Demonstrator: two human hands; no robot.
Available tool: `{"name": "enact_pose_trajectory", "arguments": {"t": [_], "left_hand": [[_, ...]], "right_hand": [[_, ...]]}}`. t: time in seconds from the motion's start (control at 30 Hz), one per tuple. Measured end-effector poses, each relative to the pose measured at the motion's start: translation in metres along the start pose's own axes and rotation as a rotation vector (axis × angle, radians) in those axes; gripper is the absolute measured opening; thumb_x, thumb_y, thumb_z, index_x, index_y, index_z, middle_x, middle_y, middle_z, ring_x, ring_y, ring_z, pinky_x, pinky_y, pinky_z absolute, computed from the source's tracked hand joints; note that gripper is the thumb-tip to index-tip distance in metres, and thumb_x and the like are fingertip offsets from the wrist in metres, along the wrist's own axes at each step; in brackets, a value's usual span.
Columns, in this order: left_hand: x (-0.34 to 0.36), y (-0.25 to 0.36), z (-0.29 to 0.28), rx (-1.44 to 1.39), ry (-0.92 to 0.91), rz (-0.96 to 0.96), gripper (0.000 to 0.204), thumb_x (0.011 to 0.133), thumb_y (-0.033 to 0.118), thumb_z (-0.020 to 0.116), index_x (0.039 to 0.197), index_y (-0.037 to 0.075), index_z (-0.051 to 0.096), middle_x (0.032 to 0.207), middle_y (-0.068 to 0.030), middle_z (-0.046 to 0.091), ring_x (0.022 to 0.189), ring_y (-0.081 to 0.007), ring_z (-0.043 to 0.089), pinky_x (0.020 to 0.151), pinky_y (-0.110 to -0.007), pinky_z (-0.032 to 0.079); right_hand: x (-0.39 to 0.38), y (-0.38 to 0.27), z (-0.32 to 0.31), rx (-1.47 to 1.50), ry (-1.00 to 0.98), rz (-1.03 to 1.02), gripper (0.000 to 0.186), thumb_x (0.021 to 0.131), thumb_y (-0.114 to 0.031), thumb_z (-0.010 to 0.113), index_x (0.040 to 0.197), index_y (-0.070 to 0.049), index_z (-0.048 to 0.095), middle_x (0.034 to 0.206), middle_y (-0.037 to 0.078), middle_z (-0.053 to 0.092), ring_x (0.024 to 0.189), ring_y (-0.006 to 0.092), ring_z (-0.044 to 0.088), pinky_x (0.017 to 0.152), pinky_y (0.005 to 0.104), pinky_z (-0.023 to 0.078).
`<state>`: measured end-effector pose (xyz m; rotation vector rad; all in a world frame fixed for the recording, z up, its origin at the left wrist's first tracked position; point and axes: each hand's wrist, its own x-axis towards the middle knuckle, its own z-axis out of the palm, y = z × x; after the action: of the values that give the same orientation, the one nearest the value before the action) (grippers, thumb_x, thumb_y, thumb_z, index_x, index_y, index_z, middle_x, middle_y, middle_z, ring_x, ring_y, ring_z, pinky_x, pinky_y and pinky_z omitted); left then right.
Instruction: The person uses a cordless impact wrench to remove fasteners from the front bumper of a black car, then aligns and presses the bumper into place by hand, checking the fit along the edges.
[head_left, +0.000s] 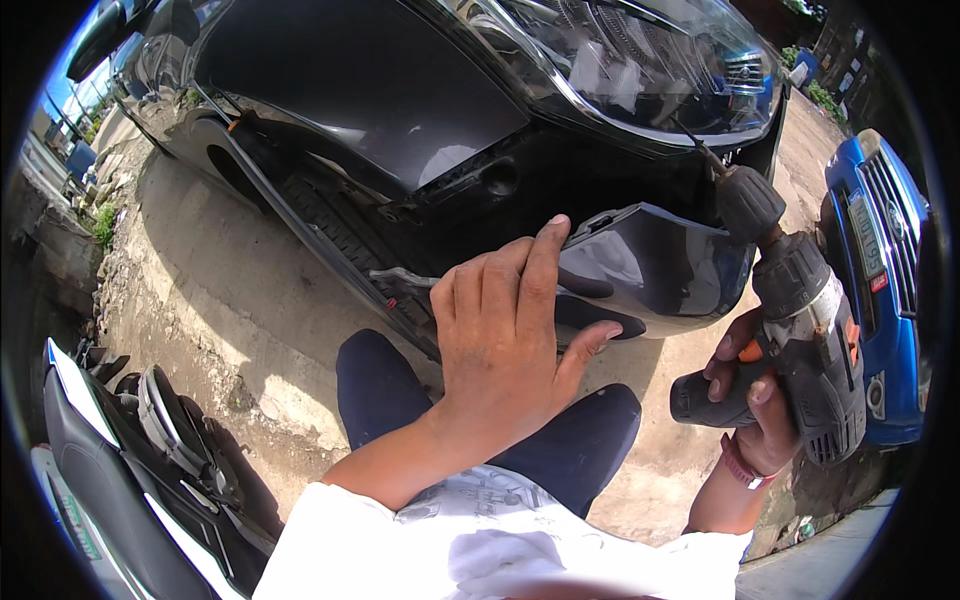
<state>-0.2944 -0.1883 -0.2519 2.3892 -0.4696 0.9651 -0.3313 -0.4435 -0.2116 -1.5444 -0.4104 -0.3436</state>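
My left hand is open, fingers stretched out and thumb apart. Its fingertips lie at the edge of a glossy black bumper, and the palm side is hidden. My right hand grips the handle of a cordless drill, with fingers near its orange trigger. The drill's bit points up and left, its tip in front of the lower edge of the clear headlight. Whether the tip touches anything, I cannot tell. Between fender and bumper a dark gap shows the car's inside.
The black fender spans the top left, with a dark wheel-arch liner below it. A blue vehicle stands at the right. A motorcycle is parked at lower left. My knees are bent over sunlit concrete ground.
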Motion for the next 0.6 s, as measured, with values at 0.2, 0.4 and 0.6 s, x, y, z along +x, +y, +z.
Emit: {"name": "enact_pose_trajectory", "arguments": {"t": [0.2, 0.4, 0.6], "left_hand": [[-0.004, -0.007, 0.006, -0.016, 0.009, 0.004, 0.092, 0.09, 0.055, 0.077, 0.158, 0.001, 0.044, 0.13, -0.0157, 0.056, 0.116, -0.0315, 0.051, 0.099, -0.05, 0.034], [-0.002, -0.011, 0.009, -0.045, 0.059, 0.022, 0.092, 0.089, 0.054, 0.077, 0.157, 0.001, 0.045, 0.128, -0.0151, 0.056, 0.114, -0.0318, 0.052, 0.098, -0.05, 0.035], [-0.002, -0.011, 0.007, -0.079, 0.081, 0.021, 0.093, 0.074, 0.037, 0.09, 0.15, -0.002, 0.051, 0.125, -0.0138, 0.056, 0.113, -0.0289, 0.053, 0.1, -0.047, 0.039]], "right_hand": [[0.0, -0.006, 0.001, -0.037, -0.027, 0.047, 0.065, 0.095, -0.029, 0.074, 0.141, 0.009, 0.046, 0.106, 0.02, 0.065, 0.071, 0.0187, 0.066, 0.07, 0.0335, 0.057], [-0.003, -0.012, 0.006, -0.026, -0.101, 0.027, 0.054, 0.1, -0.026, 0.065, 0.139, 0.005, 0.046, 0.114, 0.019, 0.06, 0.078, 0.0178, 0.063, 0.078, 0.0365, 0.053], [-0.006, -0.015, 0.007, -0.053, -0.143, -0.043, 0.054, 0.104, -0.027, 0.058, 0.145, 0.003, 0.042, 0.12, 0.019, 0.057, 0.079, 0.0183, 0.06, 0.08, 0.0377, 0.05]]}}
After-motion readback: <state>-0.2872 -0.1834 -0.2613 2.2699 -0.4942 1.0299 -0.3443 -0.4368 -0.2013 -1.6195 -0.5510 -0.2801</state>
